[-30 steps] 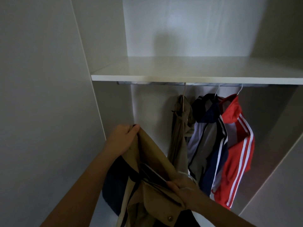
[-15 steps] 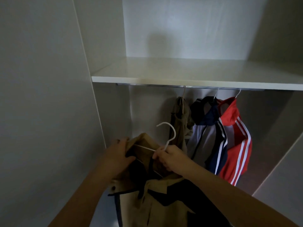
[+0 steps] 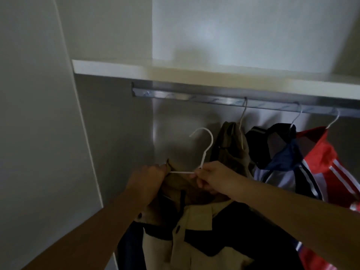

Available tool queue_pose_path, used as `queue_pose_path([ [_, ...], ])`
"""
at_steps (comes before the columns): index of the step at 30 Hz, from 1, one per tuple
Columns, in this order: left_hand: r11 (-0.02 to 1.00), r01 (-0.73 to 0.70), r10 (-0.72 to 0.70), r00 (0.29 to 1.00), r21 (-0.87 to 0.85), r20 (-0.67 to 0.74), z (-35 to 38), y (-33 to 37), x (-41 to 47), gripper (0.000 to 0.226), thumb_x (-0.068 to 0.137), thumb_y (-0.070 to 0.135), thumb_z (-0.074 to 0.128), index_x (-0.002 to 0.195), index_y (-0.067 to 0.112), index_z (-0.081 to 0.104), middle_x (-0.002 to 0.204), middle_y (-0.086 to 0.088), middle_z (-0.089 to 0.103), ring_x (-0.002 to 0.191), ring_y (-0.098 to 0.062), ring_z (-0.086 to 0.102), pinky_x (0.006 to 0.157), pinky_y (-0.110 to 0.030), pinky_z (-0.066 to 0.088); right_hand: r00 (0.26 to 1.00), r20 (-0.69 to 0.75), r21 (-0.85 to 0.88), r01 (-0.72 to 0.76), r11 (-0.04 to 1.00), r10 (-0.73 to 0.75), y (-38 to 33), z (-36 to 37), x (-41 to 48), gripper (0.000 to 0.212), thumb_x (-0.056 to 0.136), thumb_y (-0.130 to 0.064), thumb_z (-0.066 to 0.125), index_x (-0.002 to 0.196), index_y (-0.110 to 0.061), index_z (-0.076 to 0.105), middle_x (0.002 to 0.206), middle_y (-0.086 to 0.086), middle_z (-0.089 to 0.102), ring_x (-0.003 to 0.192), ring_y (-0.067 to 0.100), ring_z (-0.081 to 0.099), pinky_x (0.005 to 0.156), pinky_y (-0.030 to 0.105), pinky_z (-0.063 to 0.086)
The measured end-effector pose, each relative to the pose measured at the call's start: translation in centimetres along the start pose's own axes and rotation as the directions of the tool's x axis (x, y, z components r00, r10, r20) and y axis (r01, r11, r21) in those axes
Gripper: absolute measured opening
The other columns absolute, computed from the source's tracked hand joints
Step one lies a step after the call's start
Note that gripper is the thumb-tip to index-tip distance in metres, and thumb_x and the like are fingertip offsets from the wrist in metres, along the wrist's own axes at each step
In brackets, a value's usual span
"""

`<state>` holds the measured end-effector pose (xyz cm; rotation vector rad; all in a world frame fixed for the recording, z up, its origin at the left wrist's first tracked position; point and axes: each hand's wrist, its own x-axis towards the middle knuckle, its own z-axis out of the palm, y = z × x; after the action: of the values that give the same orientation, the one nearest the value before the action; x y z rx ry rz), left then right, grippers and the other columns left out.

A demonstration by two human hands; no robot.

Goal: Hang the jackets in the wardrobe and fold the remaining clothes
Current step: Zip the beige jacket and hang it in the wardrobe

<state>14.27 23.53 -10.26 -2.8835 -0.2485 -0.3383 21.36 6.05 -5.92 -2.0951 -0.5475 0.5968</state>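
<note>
A beige and navy jacket [image 3: 194,230] hangs on a white hanger [image 3: 204,145] held in front of the open wardrobe. My left hand [image 3: 146,180] grips the jacket's left shoulder at the hanger's end. My right hand [image 3: 212,178] pinches the hanger at the base of its hook. The hook points up, below the metal rail [image 3: 194,98] and not touching it. The hanger's right arm is hidden under the fabric.
Three jackets hang on the rail to the right: an olive one [image 3: 231,151], a navy and grey one [image 3: 282,162], a red one with white stripes [image 3: 335,172]. A white shelf [image 3: 175,71] sits just above the rail. The wardrobe's side panel [image 3: 116,133] stands at left.
Both hands have lifted the jacket and hanger higher toward the rail. The view has moved closer and tilted up under the shelf.
</note>
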Motion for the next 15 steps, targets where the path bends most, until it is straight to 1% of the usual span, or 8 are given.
queue_pose_path([
  [2,1.0,0.018,-0.017,0.999,0.018,-0.037,0.5,-0.2,2.5,0.027,0.097,0.013,0.041,0.122,0.019,0.049,0.117,-0.004,0.061,0.106,-0.026,0.062,0.081,-0.034,0.049,0.997,-0.065,-0.002,0.049,0.999,-0.049,-0.4,-1.0,1.7,0.034,0.103,-0.021,0.039,0.08,-0.014,0.063,0.062,-0.002,0.058,0.034,-0.002,0.042,0.043,0.016,0.035],
  [4,0.997,0.062,-0.068,0.99,-0.051,-0.12,0.6,-0.5,5.1,0.021,0.095,0.013,0.045,0.112,0.02,0.053,0.11,-0.003,0.064,0.099,-0.024,0.064,0.074,-0.034,0.049,0.982,-0.157,0.007,0.103,0.995,-0.101,-1.6,-2.1,3.2,0.035,0.103,-0.018,0.04,0.076,-0.012,0.062,0.062,0.001,0.059,0.038,0.003,0.043,0.04,0.015,0.036],
  [6,0.968,0.131,-0.179,0.958,-0.214,-0.226,0.4,-0.8,7.5,0.015,0.094,0.012,0.047,0.106,0.017,0.053,0.103,-0.004,0.063,0.09,-0.024,0.064,0.064,-0.032,0.044,0.965,-0.226,-0.015,0.129,0.991,-0.13,-3.3,-3.4,4.7,0.035,0.103,-0.017,0.04,0.075,-0.01,0.06,0.063,0.002,0.059,0.045,0.008,0.042,0.037,0.014,0.034],
  [8,0.874,0.201,-0.347,0.895,-0.441,-0.28,0.3,-1.1,9.2,0.016,0.095,0.016,0.048,0.11,0.015,0.049,0.103,-0.005,0.059,0.088,-0.026,0.061,0.062,-0.034,0.044,0.954,-0.278,-0.042,0.106,0.993,-0.114,-5.0,-5.0,6.6,0.035,0.102,-0.019,0.041,0.075,-0.009,0.061,0.067,0.004,0.061,0.051,0.01,0.044,0.04,0.016,0.035],
  [9,0.802,0.252,-0.44,0.863,-0.542,-0.25,0.4,-1.2,9.8,0.019,0.095,0.019,0.048,0.114,0.014,0.047,0.103,-0.005,0.057,0.09,-0.027,0.06,0.064,-0.035,0.044,0.95,-0.298,-0.047,0.082,0.996,-0.092,-5.8,-5.9,7.7,0.037,0.102,-0.02,0.041,0.073,-0.009,0.062,0.073,0.007,0.063,0.055,0.013,0.045,0.044,0.019,0.035],
  [11,0.675,0.367,-0.541,0.836,-0.641,-0.091,1.3,-1.4,10.8,0.02,0.095,0.021,0.048,0.112,0.011,0.049,0.101,-0.006,0.057,0.091,-0.029,0.059,0.067,-0.035,0.042,0.951,-0.309,-0.046,0.014,0.999,-0.028,-6.8,-7.2,9.8,0.042,0.101,-0.021,0.04,0.066,-0.009,0.062,0.085,0.013,0.063,0.058,0.016,0.042,0.05,0.023,0.032],
  [13,0.569,0.429,-0.562,0.826,-0.701,0.05,2.5,-1.7,11.7,0.015,0.094,0.019,0.047,0.099,0.008,0.057,0.093,-0.008,0.058,0.089,-0.03,0.06,0.067,-0.033,0.041,0.949,-0.315,-0.045,-0.046,0.998,0.03,-6.9,-7.9,11.7,0.046,0.101,-0.02,0.039,0.062,-0.008,0.06,0.082,0.012,0.062,0.051,0.014,0.036,0.046,0.023,0.028],
  [15,0.464,0.424,-0.562,0.82,-0.778,0.112,3.5,-1.8,12.4,0.014,0.093,0.016,0.048,0.086,0.008,0.058,0.083,-0.007,0.057,0.079,-0.026,0.059,0.064,-0.03,0.042,0.938,-0.34,-0.037,-0.083,0.996,0.065,-6.4,-8.4,13.2,0.044,0.101,-0.017,0.041,0.063,-0.006,0.06,0.073,0.008,0.064,0.044,0.013,0.036,0.041,0.024,0.027],
])
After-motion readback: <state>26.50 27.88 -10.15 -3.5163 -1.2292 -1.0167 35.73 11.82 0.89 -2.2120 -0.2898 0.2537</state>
